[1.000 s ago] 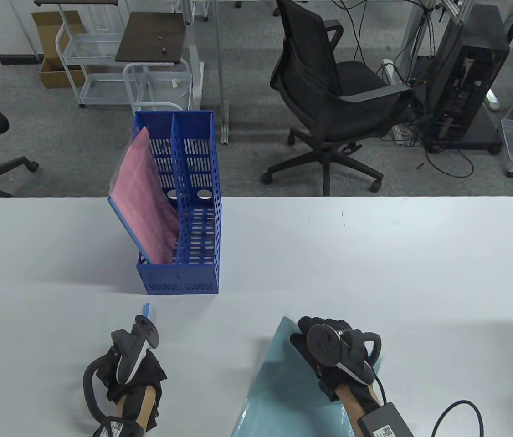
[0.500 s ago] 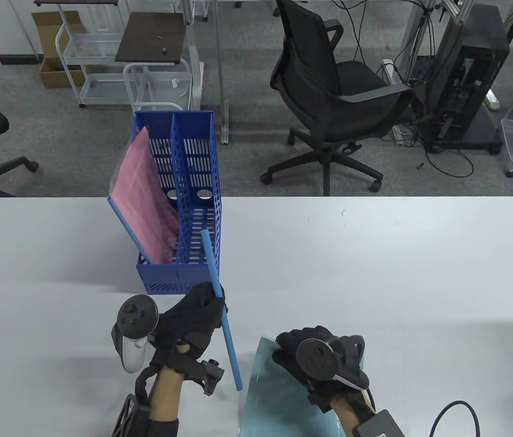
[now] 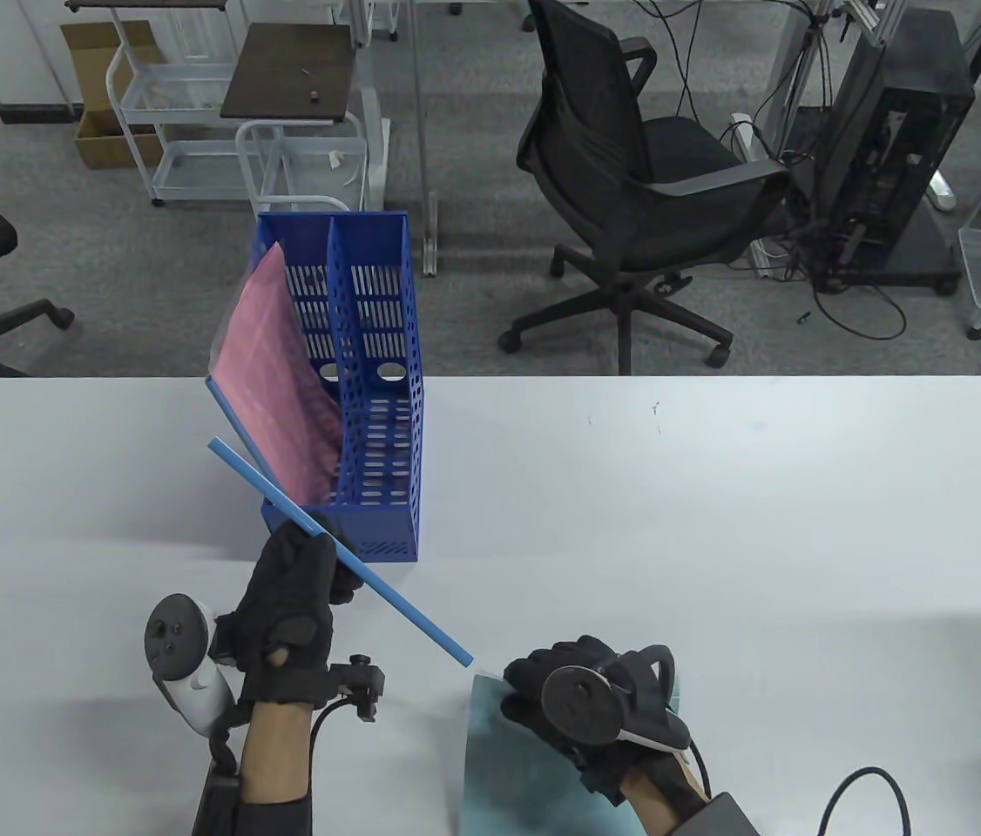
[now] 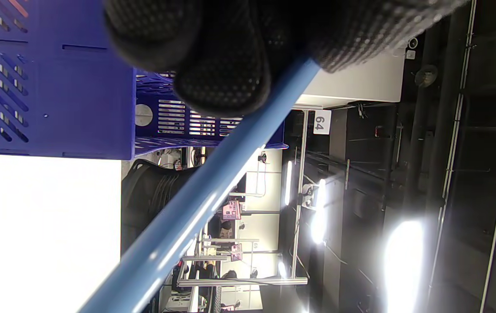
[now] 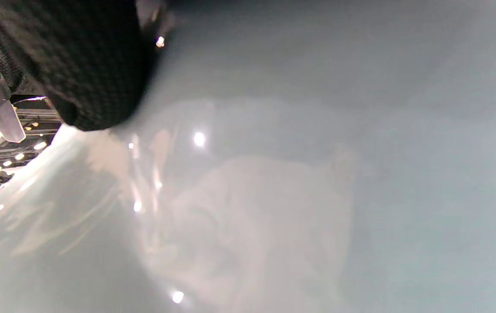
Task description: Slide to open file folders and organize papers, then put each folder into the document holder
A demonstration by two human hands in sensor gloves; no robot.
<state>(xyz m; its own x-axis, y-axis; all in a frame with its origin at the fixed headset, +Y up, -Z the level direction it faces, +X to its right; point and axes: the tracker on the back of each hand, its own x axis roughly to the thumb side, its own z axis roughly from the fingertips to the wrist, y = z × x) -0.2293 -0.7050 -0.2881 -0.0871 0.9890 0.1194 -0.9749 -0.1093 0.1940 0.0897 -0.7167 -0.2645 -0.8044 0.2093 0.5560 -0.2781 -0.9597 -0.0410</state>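
Step in hand: slide bar off the second folder, papers next. Pink folder [image 3: 281,392] stands in the left slot of the blue document holder [image 3: 377,383] at the table's [image 3: 717,488] far left; right slot free. Left hand [image 3: 294,601] is lifted in front of the holder, fingers curled tight round the blue slide bar [image 3: 342,557], which slants down toward the teal folder [image 3: 525,766]. Right hand [image 3: 582,705] lies on that folder at the near edge, holding its top corner; right wrist view is blurred, so whether it pinches or just presses I cannot tell. Next, probably: set the bar down, square papers, refit it, then file in the right slot.
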